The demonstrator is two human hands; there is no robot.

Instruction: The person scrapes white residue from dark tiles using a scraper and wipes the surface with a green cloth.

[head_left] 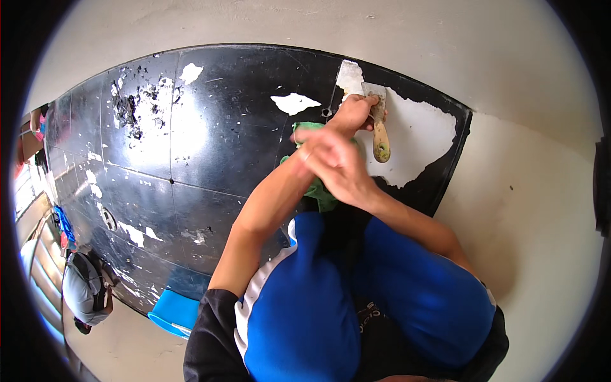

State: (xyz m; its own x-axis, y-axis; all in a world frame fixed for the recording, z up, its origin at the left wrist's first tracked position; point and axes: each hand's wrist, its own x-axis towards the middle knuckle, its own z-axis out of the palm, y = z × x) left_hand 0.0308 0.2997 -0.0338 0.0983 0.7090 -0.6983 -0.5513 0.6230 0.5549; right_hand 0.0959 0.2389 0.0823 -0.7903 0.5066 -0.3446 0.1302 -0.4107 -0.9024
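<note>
My left hand (354,113) grips a putty knife (381,141) close to its blade, with the worn yellowish handle pointing back toward me. The blade lies over the black peeling surface (242,153), beside a large bare white patch (414,137). Across my left forearm lies my right hand (337,167), blurred, with its fingers stretched out and nothing seen in them. Beneath my crossed arms is a green cloth (323,196), partly hidden.
Torn white patches (294,103) and a rough, flaked area (137,102) mark the black surface. A blue plastic piece of furniture (170,312) stands at lower left. Farther left is another person (88,293). Pale floor (509,197) borders the right edge.
</note>
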